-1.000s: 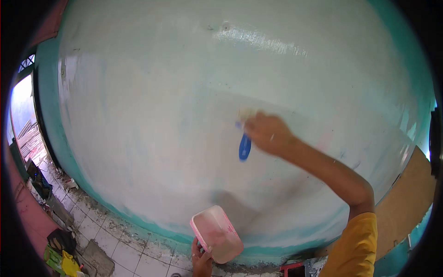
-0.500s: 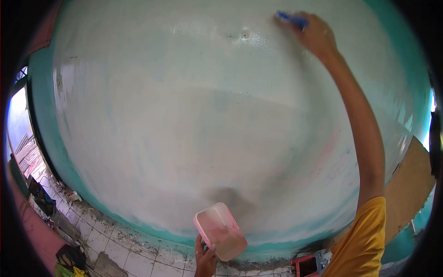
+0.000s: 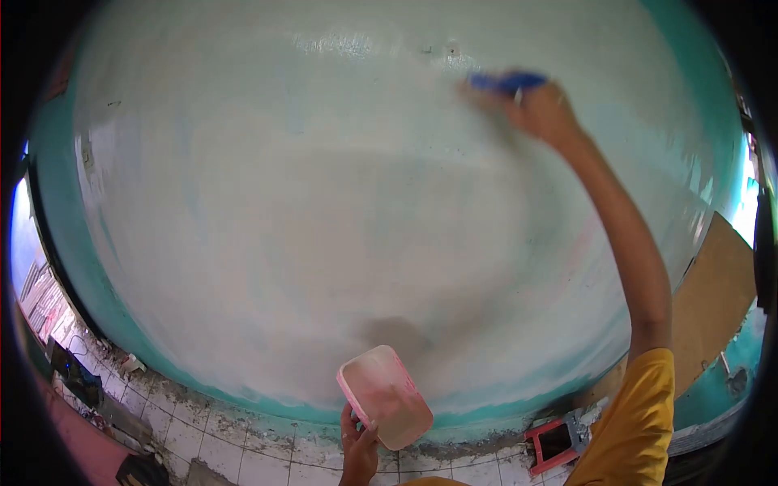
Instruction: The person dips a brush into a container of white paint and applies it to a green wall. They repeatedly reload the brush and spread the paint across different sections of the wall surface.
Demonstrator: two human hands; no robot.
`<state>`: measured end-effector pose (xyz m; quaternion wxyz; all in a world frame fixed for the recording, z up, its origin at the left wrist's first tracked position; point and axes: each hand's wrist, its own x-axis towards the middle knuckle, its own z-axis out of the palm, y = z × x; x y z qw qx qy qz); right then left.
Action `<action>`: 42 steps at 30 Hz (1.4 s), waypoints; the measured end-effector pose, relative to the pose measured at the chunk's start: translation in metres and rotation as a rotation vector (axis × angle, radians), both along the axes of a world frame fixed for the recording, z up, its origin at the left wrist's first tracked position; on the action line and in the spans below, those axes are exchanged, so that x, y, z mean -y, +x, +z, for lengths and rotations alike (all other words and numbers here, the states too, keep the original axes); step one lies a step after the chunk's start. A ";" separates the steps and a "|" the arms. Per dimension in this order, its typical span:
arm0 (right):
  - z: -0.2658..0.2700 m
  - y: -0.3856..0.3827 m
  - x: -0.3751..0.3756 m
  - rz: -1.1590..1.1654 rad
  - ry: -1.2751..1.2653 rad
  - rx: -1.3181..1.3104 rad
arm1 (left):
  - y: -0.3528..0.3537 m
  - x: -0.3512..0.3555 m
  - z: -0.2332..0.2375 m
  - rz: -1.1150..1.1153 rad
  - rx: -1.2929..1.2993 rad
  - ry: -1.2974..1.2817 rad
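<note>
My right hand [image 3: 545,107], arm stretched up in a yellow sleeve, grips a blue-handled paintbrush [image 3: 507,82]. The brush tip is at the upper part of the wall [image 3: 348,211], which has whitish paint over green. At the bottom centre, my left hand [image 3: 359,447] holds a pink rectangular tub [image 3: 386,398] by its left side. Inside the tub is pale paint. The brush and right hand are slightly blurred.
Along the wall's foot runs a dirty tiled floor [image 3: 219,454]. A red stool [image 3: 554,442] stands at the lower right, near a brown board [image 3: 713,304]. Dark items [image 3: 77,373] lie at the left by a bright doorway [image 3: 32,235].
My right hand has brought the brush down and a little left along the wall. The view has shifted slightly, and more of the red stool shows. The tub stays in my left hand.
</note>
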<state>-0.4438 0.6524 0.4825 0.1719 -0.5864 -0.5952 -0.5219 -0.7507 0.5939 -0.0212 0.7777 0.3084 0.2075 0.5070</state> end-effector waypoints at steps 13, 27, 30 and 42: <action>-0.233 -0.024 -0.014 0.207 -0.481 0.200 | -0.024 -0.019 0.011 -0.004 0.057 -0.064; -0.074 -0.049 -0.035 0.026 0.149 0.053 | -0.035 -0.020 0.016 0.004 0.044 -0.056; -0.183 -0.040 -0.044 0.077 -0.093 0.268 | -0.040 -0.022 0.017 -0.002 0.040 -0.049; -0.110 -0.056 -0.047 0.037 0.074 -0.057 | -0.044 -0.016 0.018 0.013 0.027 -0.064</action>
